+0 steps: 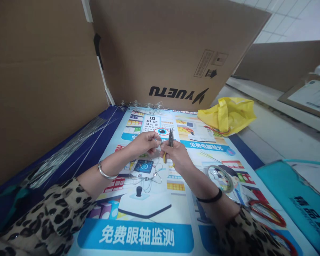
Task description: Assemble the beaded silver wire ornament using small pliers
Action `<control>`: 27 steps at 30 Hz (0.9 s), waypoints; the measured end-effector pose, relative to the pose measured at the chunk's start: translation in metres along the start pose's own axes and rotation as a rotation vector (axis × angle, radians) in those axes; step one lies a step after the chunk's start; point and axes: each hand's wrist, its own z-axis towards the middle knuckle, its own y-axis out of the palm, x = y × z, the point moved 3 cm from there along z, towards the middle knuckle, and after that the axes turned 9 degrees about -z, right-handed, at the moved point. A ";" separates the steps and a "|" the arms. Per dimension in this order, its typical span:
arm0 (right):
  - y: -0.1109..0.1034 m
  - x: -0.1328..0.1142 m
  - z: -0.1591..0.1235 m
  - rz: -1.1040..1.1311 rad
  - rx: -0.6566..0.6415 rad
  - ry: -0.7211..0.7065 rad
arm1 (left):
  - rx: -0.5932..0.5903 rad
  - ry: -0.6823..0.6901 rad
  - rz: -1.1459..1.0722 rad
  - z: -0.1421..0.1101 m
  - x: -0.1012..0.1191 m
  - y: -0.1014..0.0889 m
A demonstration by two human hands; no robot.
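Observation:
My right hand (177, 152) is closed around small pliers (170, 139) with yellow handles, jaws pointing up. My left hand (145, 141) pinches a thin piece of wire (158, 142) right beside the jaws, and both hands meet above a printed poster (138, 227) that covers the table. Bent wire loops (148, 177) lie on the poster just below my hands. A silver bangle sits on my left wrist and a black band on my right.
A bundle of long straight wires (69, 149) lies along the left. Cardboard sheets (42, 71) stand behind and to the left. A yellow plastic bag (228, 114), a tape roll (220, 177), red wire rings (268, 212) and a teal bag (296, 199) are at right.

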 end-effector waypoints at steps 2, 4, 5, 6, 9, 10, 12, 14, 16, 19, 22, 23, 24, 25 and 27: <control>0.000 0.000 0.000 -0.035 -0.013 -0.010 | 0.033 0.030 0.073 0.000 0.001 0.001; 0.001 -0.001 0.000 -0.088 -0.035 -0.030 | 0.086 0.067 0.152 0.000 0.001 0.000; 0.001 -0.001 -0.001 -0.125 -0.043 -0.046 | 0.107 0.081 0.173 0.001 0.001 0.000; 0.002 -0.002 -0.001 -0.168 -0.045 -0.066 | 0.124 0.092 0.176 0.001 0.001 -0.002; -0.002 -0.003 -0.002 -0.348 0.013 -0.153 | 0.154 0.059 0.033 0.001 0.001 -0.007; -0.004 -0.003 -0.002 -0.423 0.050 -0.190 | 0.166 0.022 -0.043 0.000 0.001 -0.009; -0.010 -0.004 -0.001 -0.590 0.126 -0.274 | 0.184 -0.069 -0.170 -0.001 0.000 -0.013; -0.014 -0.005 0.001 -0.753 0.184 -0.368 | 0.201 -0.128 -0.230 -0.001 0.000 -0.016; -0.017 -0.005 0.002 -0.912 0.220 -0.477 | 0.217 -0.148 -0.250 -0.001 0.000 -0.018; -0.018 -0.004 0.003 -1.129 0.250 -0.644 | 0.232 -0.150 -0.278 -0.001 -0.001 -0.020; -0.019 -0.004 0.002 -1.287 0.270 -0.757 | 0.218 -0.161 -0.288 -0.001 -0.004 -0.020; -0.019 -0.005 0.001 -1.340 0.283 -0.791 | 0.209 -0.164 -0.287 0.000 -0.005 -0.019; -0.019 -0.006 0.000 -1.405 0.300 -0.831 | 0.201 -0.167 -0.284 0.000 -0.005 -0.019; -0.018 -0.007 -0.001 -1.474 0.320 -0.874 | 0.195 -0.168 -0.283 0.000 -0.006 -0.018; -0.017 -0.010 -0.004 -1.598 0.356 -0.956 | 0.192 -0.172 -0.286 0.000 -0.008 -0.018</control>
